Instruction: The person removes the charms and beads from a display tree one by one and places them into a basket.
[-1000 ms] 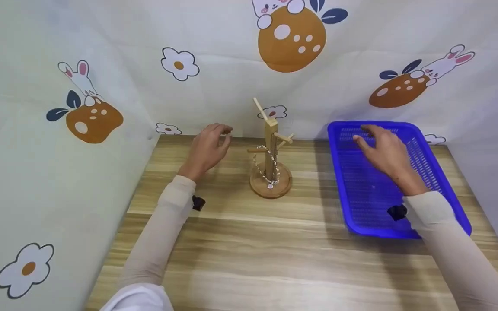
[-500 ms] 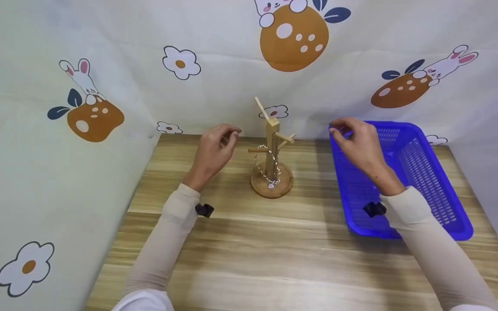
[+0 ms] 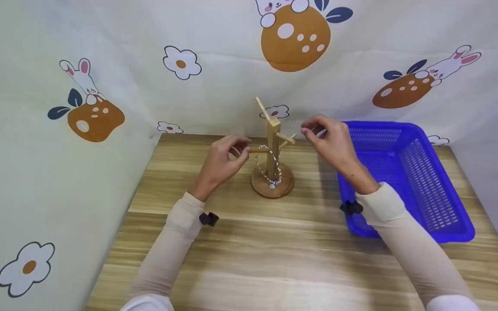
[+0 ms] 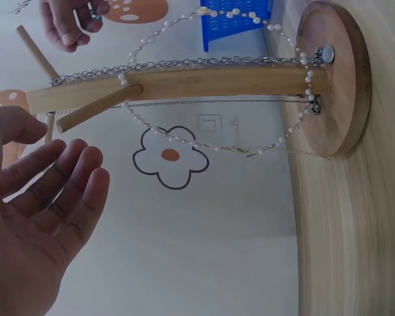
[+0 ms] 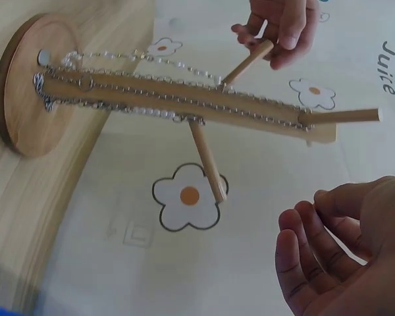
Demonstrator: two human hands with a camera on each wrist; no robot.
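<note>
A wooden necklace stand (image 3: 273, 138) with a round base stands on the table, pegs jutting from its post. From its left peg (image 4: 99, 107) a pearl necklace (image 4: 181, 137) hangs in a loop. Silver chain necklaces (image 5: 197, 102) run down along the post, seen in both wrist views. My left hand (image 3: 221, 162) is beside the left peg, fingertips close to its end and loosely bent, with nothing in them. To the right of the stand, my right hand (image 3: 335, 142) hovers near the right-hand pegs, thumb and fingers apart and holding nothing.
A blue plastic basket (image 3: 437, 172) stands on the table at the right, partly beneath my right forearm. Behind and at the sides hangs a printed cloth (image 3: 218, 95), close behind the stand. Wood-grain tabletop (image 3: 253, 250) spreads in front.
My right hand has moved left, from over the basket to beside the stand. My left hand has moved right, up to the left peg. The stand and basket have stayed put.
</note>
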